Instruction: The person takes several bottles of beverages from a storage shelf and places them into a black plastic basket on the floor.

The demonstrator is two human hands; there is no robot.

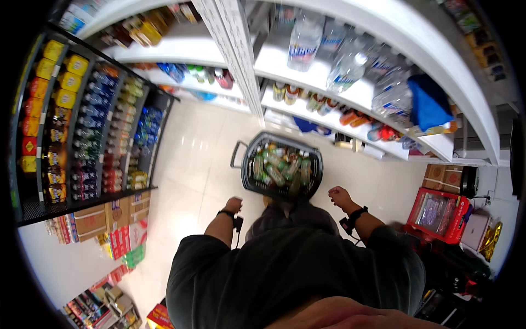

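Note:
A dark grey plastic basket (250, 189) stands on the floor just ahead of my feet, its handle sticking out at the left. Inside it lie several green and clear bottles (275, 174). My left hand (234, 205) hangs near the basket's lower left side, apart from it, with the fingers curled and nothing visible in them. To the right of the basket, also not touching it, my right hand (341, 197) has its fingers curled in loosely and shows no object. Both wrists carry black straps with small devices and cables.
White shelves (350, 96) with large clear bottles, smaller drinks and a blue cloth (429, 103) rise ahead. A black rack (87, 204) of drinks stands left, with cardboard boxes (112, 217) below it. At the right is a red box (436, 215). Pale tiles (186, 159) form the floor.

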